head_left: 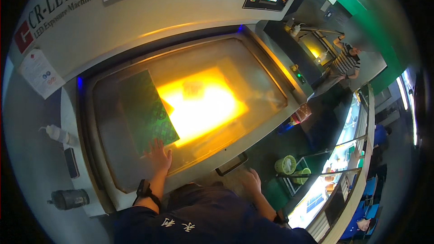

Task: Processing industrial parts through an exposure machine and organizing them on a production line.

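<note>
In the head view, the green panel (145,108) lies left of the frame's centre on the machine bed (110,149). Its long axis runs steeply from upper left to lower right, one short end toward the upper left, the other toward the left hand (158,157). A glaring yellow light (205,101) meets its right long side. A white squeeze bottle (58,135), phone (71,162) and dark jar (68,199) line the left of the frame; a handle (232,164) juts out at lower centre. The left hand overlaps the panel's lower end, its fingers spread flat and clasping nothing, the panel extending up beyond their tips. The right hand (251,182) is just beside the handle, apart from the panel; I cannot tell how far its fingers curl.
</note>
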The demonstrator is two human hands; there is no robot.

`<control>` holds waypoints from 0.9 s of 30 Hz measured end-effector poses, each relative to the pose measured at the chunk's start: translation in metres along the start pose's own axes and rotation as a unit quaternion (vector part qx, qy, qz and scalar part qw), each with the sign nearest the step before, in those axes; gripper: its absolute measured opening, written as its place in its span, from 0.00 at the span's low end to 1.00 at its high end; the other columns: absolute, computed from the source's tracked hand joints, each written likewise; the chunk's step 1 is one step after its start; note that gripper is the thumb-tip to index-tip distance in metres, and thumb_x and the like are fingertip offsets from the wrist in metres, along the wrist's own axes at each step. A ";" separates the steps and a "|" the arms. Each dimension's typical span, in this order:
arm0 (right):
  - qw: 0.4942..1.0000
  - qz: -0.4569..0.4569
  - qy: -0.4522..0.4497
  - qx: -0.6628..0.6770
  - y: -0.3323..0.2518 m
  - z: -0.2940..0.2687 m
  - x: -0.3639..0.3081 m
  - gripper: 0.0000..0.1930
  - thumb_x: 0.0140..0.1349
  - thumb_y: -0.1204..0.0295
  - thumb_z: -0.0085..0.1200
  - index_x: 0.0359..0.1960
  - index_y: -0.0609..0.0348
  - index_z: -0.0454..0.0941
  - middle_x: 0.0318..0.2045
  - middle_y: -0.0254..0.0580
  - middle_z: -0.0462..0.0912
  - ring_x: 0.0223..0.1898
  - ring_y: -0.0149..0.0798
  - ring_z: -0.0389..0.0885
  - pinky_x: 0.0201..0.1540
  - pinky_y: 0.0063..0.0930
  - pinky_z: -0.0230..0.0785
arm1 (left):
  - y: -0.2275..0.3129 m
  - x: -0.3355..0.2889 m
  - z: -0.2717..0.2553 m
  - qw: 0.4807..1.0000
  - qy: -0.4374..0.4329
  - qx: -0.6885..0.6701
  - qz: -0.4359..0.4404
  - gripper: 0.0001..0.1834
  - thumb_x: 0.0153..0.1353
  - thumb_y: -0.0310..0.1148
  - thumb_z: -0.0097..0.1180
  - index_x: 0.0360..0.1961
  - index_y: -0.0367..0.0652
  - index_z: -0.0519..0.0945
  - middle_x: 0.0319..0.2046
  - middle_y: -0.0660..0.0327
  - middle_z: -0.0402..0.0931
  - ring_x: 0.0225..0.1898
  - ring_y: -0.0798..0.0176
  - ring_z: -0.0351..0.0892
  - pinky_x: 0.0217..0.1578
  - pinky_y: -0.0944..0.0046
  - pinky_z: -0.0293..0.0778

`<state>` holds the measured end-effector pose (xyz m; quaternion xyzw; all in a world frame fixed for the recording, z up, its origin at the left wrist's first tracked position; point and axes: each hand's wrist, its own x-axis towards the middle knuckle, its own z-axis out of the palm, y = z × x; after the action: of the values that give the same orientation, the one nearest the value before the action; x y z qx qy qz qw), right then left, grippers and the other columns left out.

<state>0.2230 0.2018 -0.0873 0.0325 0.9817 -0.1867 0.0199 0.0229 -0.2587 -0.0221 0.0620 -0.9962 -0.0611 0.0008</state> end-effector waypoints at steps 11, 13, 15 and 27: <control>0.908 0.289 -0.259 0.159 0.038 0.053 -0.090 0.34 0.59 0.56 0.59 0.64 0.59 0.66 0.63 0.52 0.69 0.64 0.53 0.67 0.63 0.45 0.62 | 0.003 0.001 0.010 0.999 -0.006 0.043 -0.015 0.39 0.64 0.56 0.45 0.72 0.50 0.57 0.74 0.60 0.46 0.74 0.44 0.41 0.66 0.28 0.41; 0.897 0.194 -0.333 0.216 0.092 0.082 -0.081 0.32 0.61 0.57 0.59 0.62 0.63 0.68 0.60 0.53 0.73 0.60 0.52 0.72 0.60 0.41 0.66 | 0.002 0.004 0.026 0.998 -0.017 0.035 -0.039 0.42 0.62 0.59 0.47 0.72 0.49 0.55 0.75 0.57 0.44 0.74 0.42 0.42 0.66 0.28 0.41; 0.917 -0.011 -0.332 0.222 0.180 0.126 -0.073 0.30 0.62 0.58 0.58 0.61 0.64 0.69 0.59 0.53 0.75 0.57 0.50 0.76 0.57 0.38 0.69 | 0.016 0.009 0.028 0.991 -0.092 -0.015 -0.099 0.47 0.60 0.62 0.48 0.73 0.50 0.50 0.75 0.56 0.40 0.75 0.42 0.39 0.67 0.28 0.40; 0.915 0.148 -0.277 0.253 0.198 0.001 0.020 0.23 0.65 0.61 0.56 0.55 0.66 0.75 0.52 0.48 0.80 0.53 0.40 0.79 0.56 0.31 0.69 | 0.140 0.020 0.012 0.939 -0.245 -0.078 -0.229 0.77 0.38 0.77 0.59 0.74 0.46 0.28 0.73 0.47 0.14 0.74 0.38 0.13 0.66 0.27 0.24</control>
<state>0.2168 0.3862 -0.1613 0.1283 0.8409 -0.4252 0.3091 -0.0140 -0.1219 -0.0171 0.2715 -0.9164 -0.1504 -0.2526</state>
